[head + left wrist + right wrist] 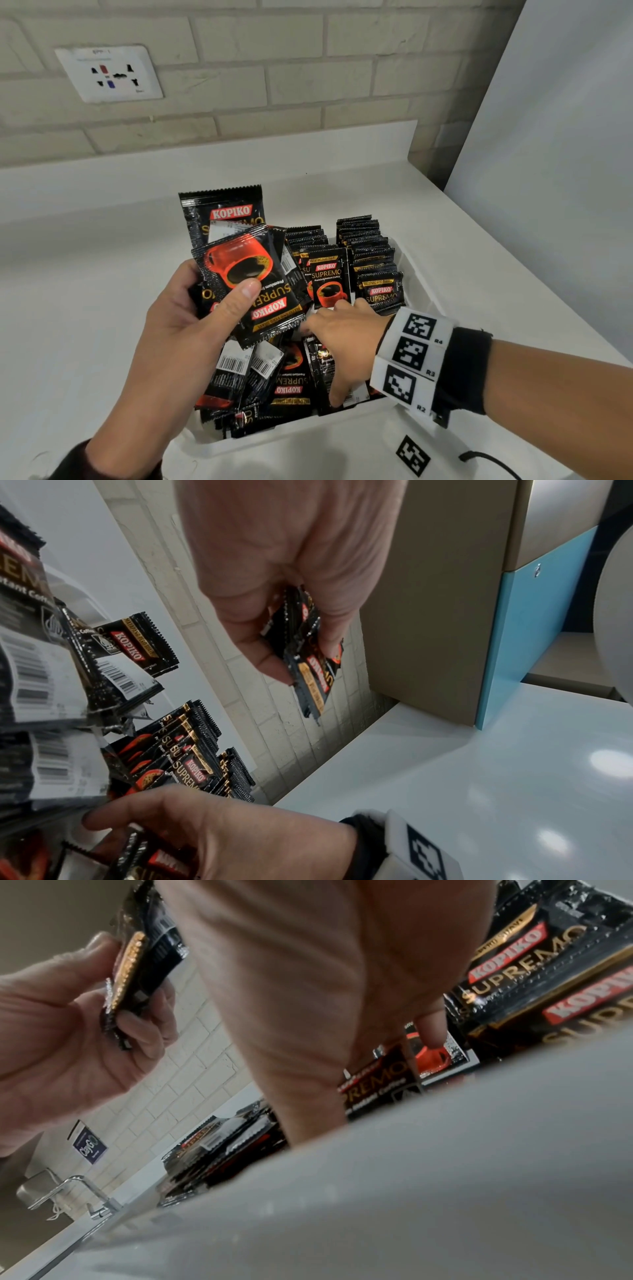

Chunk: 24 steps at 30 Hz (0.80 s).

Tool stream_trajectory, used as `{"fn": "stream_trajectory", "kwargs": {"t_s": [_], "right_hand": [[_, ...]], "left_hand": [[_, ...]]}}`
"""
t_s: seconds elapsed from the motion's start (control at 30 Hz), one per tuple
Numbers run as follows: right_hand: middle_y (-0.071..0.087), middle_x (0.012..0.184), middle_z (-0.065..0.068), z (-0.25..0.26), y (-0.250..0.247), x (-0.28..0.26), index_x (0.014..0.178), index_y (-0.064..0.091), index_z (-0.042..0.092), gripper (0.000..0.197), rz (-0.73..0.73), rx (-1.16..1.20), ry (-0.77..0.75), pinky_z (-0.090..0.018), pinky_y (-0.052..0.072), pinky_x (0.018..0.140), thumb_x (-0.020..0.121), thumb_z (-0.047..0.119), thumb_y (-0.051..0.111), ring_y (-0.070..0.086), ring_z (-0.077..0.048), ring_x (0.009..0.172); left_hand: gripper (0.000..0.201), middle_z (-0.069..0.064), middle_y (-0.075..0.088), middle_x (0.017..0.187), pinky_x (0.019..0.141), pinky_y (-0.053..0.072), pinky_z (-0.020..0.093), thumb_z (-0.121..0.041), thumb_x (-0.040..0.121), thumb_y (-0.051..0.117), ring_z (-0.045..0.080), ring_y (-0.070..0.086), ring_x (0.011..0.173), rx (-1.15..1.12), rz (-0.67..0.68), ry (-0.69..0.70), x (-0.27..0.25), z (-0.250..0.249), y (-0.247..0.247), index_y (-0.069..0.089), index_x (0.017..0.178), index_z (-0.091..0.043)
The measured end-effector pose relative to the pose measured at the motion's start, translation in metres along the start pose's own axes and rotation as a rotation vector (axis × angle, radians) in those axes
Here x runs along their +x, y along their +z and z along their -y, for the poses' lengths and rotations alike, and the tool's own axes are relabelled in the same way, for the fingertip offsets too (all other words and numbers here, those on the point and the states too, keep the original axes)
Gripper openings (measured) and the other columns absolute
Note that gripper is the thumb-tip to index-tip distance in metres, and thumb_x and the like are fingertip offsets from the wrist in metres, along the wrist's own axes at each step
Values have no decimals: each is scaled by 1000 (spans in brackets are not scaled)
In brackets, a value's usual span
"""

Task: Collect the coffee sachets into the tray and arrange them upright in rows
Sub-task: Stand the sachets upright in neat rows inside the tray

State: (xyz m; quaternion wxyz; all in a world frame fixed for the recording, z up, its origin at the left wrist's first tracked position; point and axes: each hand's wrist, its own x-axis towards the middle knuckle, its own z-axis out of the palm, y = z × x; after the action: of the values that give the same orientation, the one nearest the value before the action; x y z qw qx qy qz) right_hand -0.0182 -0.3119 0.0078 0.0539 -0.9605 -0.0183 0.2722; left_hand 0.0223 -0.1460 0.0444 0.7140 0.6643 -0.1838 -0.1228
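Left hand point(191, 318): clamps a fanned bundle of sachets point(250, 284) under the thumb, centre of the frame.
Right hand point(342, 342): fingers spread, reaching into the loose sachets point(291, 373) in the tray point(421, 284); whether it has one pinched, I cannot tell.
Rows point(370, 253): upright, right of centre.
Do it well: turn each front the same way, seat it against the last one.

- white countertop point(102, 274) runs along the brick wall
- white tray point(416, 274) sits directly on it, below both hands
- black cable point(493, 462) lies on it, near the right wrist
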Motion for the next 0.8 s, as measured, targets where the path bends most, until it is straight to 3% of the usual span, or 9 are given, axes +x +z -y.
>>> {"fn": "stream_trajectory", "kwargs": {"t_s": [0.1,0.2,0.33,0.43,0.5,0.6,0.67,0.73,0.8], "right_hand": [[39,134,-2,2,3,0,139,29,24,93,-17,-14,-8,-44,21,104,63,43,80,33,-23,120],[39,133,-3,4,2,-2,139,28,24,93,-30,2,-20,-43,21,104,64,40,80,34,-23,121],[39,133,-1,4,-5,-5,137,33,24,83,-11,94,-61,-39,31,102,68,32,79,42,-22,117],[50,121,-4,2,-13,-10,131,40,24,61,22,198,-92,-30,45,78,78,20,72,49,-14,89],[54,114,0,-5,-20,-16,126,47,24,47,7,240,-133,-22,43,67,84,14,65,45,-9,77],[47,89,15,-19,-39,-30,116,55,25,33,-56,309,-132,-13,36,57,85,15,63,42,2,69],[49,85,18,-30,-59,-41,104,56,27,25,-141,390,-129,-17,41,66,84,13,64,48,-1,75],[60,92,12,-38,-79,-52,92,54,29,24,-235,525,-135,-27,48,81,81,12,67,58,-8,85],[68,95,4,-40,-95,-62,87,56,31,27,-307,668,-187,-36,51,85,77,9,70,65,-15,88]], "left_hand": [[42,-4,75,90,82,51,42,-49,44,77,16,72,83,8,13,8,0,0,0,70,85,-40],[37,-4,74,91,86,51,45,-48,48,71,16,71,84,19,-9,5,1,1,-2,70,84,-41],[36,-4,74,92,89,49,48,-48,49,69,18,71,87,18,-14,4,2,2,-3,70,85,-41],[36,-4,74,92,87,49,45,-47,49,70,17,71,87,10,-15,-2,2,1,-4,70,85,-41],[37,-3,74,93,86,49,44,-46,50,71,17,71,87,20,-19,-18,4,3,-7,70,86,-40],[27,-2,74,90,85,51,47,-35,57,74,19,71,82,54,-56,-76,7,8,-12,68,83,-41],[21,-2,74,88,86,52,51,-31,62,66,22,71,81,77,-77,-106,8,10,-13,67,81,-41],[21,-2,73,88,87,51,55,-33,64,65,25,70,84,135,-71,-124,10,12,-12,65,84,-40],[19,-2,72,89,89,49,55,-30,71,71,25,69,86,170,-28,-141,11,14,-9,64,87,-39]]}}
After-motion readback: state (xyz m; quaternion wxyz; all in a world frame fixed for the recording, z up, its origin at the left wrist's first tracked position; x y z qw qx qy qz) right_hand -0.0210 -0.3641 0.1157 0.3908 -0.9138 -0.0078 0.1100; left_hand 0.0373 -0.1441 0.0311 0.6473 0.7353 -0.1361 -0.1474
